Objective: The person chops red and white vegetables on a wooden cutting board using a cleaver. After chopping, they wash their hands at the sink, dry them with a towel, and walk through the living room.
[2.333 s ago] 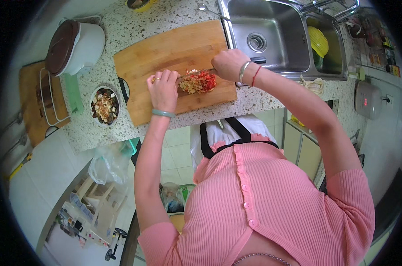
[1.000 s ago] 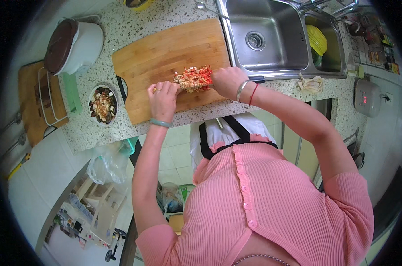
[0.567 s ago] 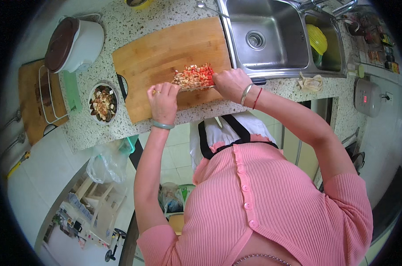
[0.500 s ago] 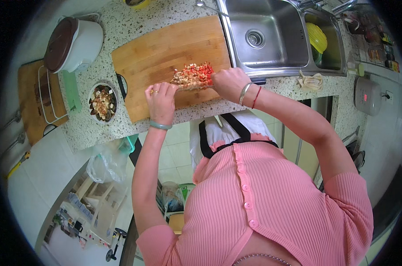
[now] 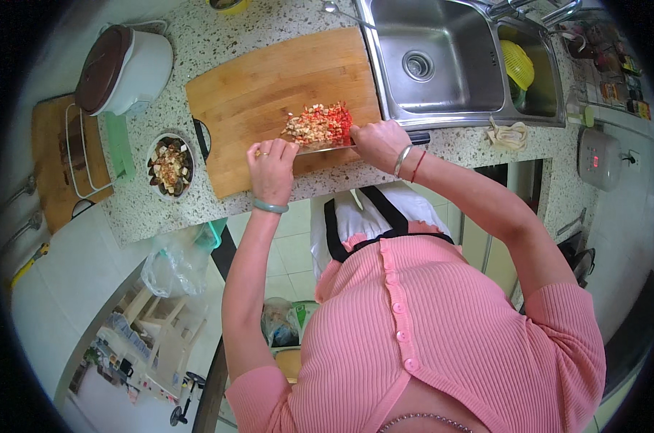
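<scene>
On the wooden cutting board [image 5: 262, 79] lies a pile of finely chopped red and pale pieces [image 5: 318, 123]. A kitchen knife [image 5: 325, 149] stretches along the near side of the pile, only a narrow strip of its blade showing. My right hand [image 5: 381, 146] is closed round its grip, and a dark handle end sticks out to the right of the fist. At the blade's other end, my left hand [image 5: 272, 172] has its fingers bent and closed on the tip. How the left fingertips sit on the blade is partly hidden.
Left of the board stand a bowl [image 5: 170, 167] of dark and pale chopped food and a white cooker [image 5: 141, 71] with a brown lid. A steel double sink [image 5: 442, 54] borders the board on the right. A pale cloth [image 5: 507, 135] lies by the counter's front edge.
My left hand has shifted slightly right and its fingers sit closer together. More of the knife's blade shows along the pile, while the right hand keeps its grip.
</scene>
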Available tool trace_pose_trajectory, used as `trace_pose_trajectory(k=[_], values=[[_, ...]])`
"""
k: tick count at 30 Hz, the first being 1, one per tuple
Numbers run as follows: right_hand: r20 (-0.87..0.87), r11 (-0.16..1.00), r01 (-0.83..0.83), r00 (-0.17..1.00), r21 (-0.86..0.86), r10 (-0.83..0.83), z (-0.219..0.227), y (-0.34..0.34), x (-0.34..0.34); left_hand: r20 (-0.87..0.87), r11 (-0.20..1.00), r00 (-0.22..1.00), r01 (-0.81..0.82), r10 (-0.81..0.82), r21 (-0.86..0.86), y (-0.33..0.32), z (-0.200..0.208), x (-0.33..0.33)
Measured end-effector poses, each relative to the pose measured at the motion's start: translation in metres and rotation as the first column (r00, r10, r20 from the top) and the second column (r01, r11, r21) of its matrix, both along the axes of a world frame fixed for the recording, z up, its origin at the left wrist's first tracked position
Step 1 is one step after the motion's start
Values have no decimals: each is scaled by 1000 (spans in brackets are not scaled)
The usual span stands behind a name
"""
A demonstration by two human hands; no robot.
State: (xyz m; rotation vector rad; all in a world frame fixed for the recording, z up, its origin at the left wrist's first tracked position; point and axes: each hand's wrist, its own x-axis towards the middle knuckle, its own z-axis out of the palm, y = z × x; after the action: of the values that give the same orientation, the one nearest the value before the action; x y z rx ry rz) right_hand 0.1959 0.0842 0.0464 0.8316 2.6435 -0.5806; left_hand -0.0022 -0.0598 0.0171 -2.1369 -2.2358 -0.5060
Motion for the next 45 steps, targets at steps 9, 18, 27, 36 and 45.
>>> trace_pose_trajectory(k=[9, 18, 27, 36, 45], values=[[-35, 999, -4, 999, -36, 3, -16, -10, 0, 2, 998, 999, 52, -52, -21, -6, 1, -11], [18, 1000, -2, 1000, -2, 2, 18, 19, -15, 55, 1000, 998, 6, -6, 2, 21, 11, -12], [-6, 998, 58, 998, 1, -58, -9, 19, -6, -31, 999, 999, -35, 34, -17, 21, -23, -1], [56, 998, -64, 996, -20, 65, 26, 35, -21, 46, 999, 998, -42, 43, -17, 26, 5, -10], [20, 1000, -6, 1000, -2, 6, -9, 34, -12, -2, 997, 998, -70, 70, -14, 28, -20, 0]])
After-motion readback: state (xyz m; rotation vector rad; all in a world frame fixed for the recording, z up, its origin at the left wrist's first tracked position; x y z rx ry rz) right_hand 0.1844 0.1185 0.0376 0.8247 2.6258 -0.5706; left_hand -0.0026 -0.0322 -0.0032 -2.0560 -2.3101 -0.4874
